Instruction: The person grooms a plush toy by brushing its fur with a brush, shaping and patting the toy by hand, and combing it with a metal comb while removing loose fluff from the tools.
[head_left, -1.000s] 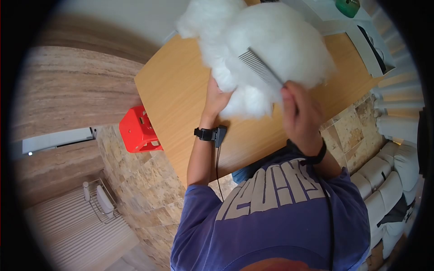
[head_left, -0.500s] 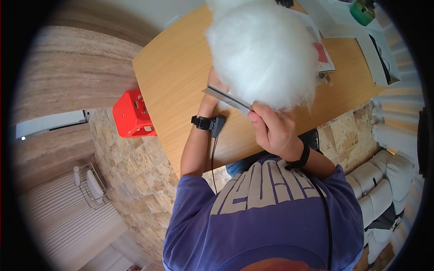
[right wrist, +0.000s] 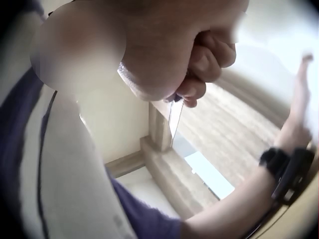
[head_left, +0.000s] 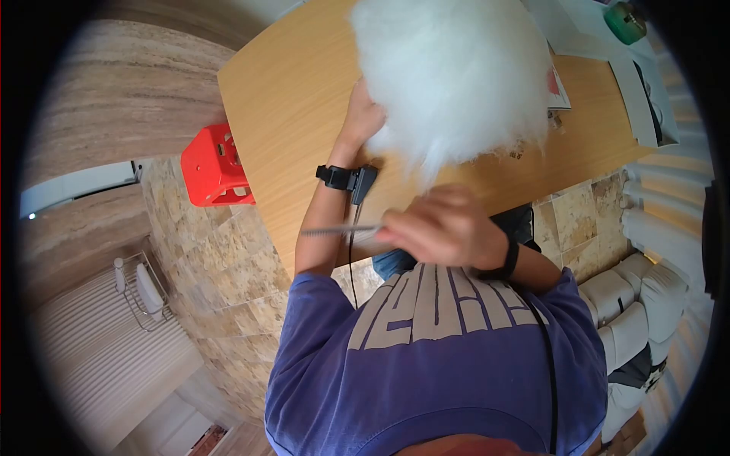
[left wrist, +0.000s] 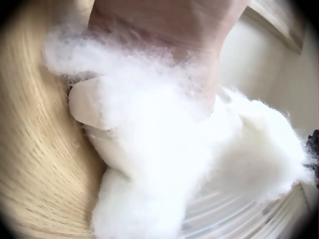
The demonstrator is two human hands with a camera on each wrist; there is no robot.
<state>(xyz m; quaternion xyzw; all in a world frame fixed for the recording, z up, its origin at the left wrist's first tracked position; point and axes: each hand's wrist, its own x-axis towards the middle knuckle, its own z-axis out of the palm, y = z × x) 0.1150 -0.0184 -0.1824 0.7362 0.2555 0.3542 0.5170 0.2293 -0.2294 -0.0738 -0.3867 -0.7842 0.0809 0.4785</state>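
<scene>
A big white fluffy plush [head_left: 456, 83] with long fur fills the top middle of the head view, over the table. My left hand [head_left: 365, 114] grips its near left side. In the left wrist view the curled fingers [left wrist: 89, 102] of that hand show partly through the fur. My right hand [head_left: 445, 228], blurred, pinches a metal comb [head_left: 338, 229] by its end, apart from the fur and close before my chest. The comb's teeth point left, across my left forearm in the head view. In the right wrist view the fingers [right wrist: 204, 64] fold around the comb [right wrist: 174, 119].
The wooden table [head_left: 296, 99] lies under the plush. Printed paper [head_left: 559, 87] sticks out at its right. A white open box [head_left: 635, 99] and a green container [head_left: 625, 23] stand farther right. A red stool [head_left: 217, 167] is at the left edge, and a pale sofa [head_left: 639, 304] at right.
The comb has left the fur and come down toward my chest, turning to point left. The plush has shifted in view, its rounded mass now nearer the front, while my left hand keeps its grip.
</scene>
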